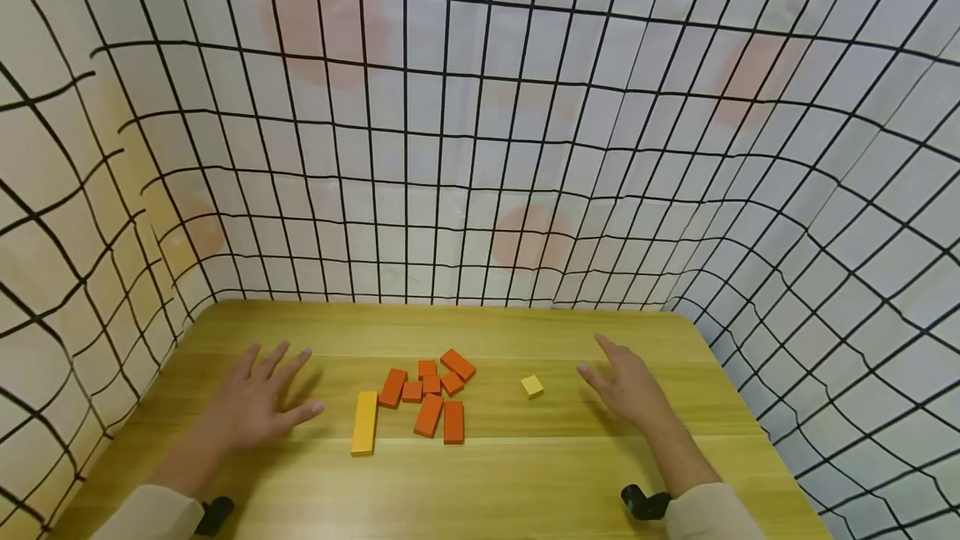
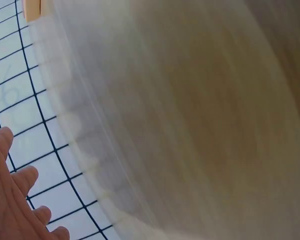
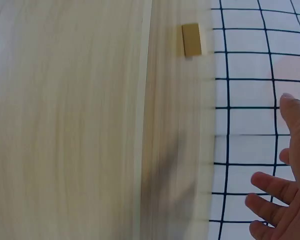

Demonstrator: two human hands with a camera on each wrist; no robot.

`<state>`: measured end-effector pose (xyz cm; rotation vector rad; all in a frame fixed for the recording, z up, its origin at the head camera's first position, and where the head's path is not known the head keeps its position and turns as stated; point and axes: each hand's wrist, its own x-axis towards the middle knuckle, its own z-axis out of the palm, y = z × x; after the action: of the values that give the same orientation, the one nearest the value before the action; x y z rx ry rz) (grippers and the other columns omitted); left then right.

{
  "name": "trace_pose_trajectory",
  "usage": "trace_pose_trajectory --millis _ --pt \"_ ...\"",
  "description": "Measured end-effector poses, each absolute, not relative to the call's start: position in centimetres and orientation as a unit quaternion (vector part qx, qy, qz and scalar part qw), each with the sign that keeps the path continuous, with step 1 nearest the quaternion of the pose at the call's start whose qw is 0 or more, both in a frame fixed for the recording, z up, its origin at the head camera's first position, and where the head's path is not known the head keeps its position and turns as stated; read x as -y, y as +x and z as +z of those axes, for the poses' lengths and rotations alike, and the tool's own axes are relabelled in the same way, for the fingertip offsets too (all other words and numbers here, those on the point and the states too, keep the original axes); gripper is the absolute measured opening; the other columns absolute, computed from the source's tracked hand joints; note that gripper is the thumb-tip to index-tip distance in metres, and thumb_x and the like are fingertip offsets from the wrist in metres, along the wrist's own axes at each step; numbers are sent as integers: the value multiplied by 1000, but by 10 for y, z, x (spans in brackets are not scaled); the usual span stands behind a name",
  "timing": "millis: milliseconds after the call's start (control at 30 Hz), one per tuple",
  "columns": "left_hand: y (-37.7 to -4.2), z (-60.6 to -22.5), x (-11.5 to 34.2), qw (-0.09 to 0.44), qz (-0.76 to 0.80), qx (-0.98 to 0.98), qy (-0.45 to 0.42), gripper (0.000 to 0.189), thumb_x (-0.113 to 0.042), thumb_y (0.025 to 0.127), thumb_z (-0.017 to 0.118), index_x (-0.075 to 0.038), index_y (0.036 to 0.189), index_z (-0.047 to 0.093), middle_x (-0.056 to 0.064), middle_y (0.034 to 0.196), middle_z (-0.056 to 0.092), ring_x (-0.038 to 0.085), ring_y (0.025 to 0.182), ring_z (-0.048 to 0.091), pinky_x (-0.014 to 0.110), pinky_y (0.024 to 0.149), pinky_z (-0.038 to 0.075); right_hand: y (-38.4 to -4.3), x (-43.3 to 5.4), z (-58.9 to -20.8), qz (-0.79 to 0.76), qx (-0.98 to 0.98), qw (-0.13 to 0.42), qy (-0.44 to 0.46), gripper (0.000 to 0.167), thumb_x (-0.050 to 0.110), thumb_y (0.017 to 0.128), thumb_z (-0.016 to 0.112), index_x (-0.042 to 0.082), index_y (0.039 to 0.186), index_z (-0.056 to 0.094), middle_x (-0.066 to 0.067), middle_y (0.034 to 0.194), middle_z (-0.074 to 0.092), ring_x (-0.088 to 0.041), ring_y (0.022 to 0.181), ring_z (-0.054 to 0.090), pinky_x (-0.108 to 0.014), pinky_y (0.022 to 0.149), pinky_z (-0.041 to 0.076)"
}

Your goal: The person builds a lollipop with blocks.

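My left hand hovers over the left part of the table, fingers spread and holding nothing. The nearest thing to it is a long yellow-orange block, lying to its right. Beyond that lies a loose group of several red-orange blocks, some oblong like this one and some small and square like this one. On the right side my right hand is held above the wood, fingers extended and nothing in them. A small yellow square block lies just left of its fingertips; the right wrist view shows this block too.
The wooden table is enclosed at the back and sides by a white cloth with a black grid. A dark wrist device sits by the right sleeve, another by the left.
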<state>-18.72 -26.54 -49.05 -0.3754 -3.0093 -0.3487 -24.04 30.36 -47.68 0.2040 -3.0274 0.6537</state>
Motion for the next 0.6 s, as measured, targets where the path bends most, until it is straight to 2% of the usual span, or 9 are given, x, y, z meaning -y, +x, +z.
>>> trace_pose_trajectory --millis 233,367,500,600 --pt "-185 -493 254 53 -131 982 -128 88 -71 92 57 -21 160 34 26 161 34 62 145 23 77 112 21 -238 -293 -481 247 967 -1 66 70 42 101 62 10 158 36 -24 145 55 -48 134 51 -66 105 42" --pt "-182 -494 248 54 -152 979 -124 88 -70 92 58 -27 162 29 25 156 41 60 139 35 79 104 30 -236 -287 -485 272 960 -7 67 66 36 100 66 10 156 41 -21 140 61 -43 130 56 -61 103 47" --pt "-180 -494 242 54 -164 978 -118 87 -70 91 59 -29 162 29 24 142 52 51 124 49 72 95 42 -236 -281 -487 297 953 -7 64 60 28 99 69 10 152 47 -11 122 68 -28 109 65 -45 88 56" --pt "-180 -496 238 57 -168 977 -118 86 -70 91 60 -28 161 33 21 130 58 42 112 54 65 89 47 -236 -276 -489 310 949 -13 55 57 25 98 70 11 150 51 -3 109 68 -17 93 63 -33 76 52"
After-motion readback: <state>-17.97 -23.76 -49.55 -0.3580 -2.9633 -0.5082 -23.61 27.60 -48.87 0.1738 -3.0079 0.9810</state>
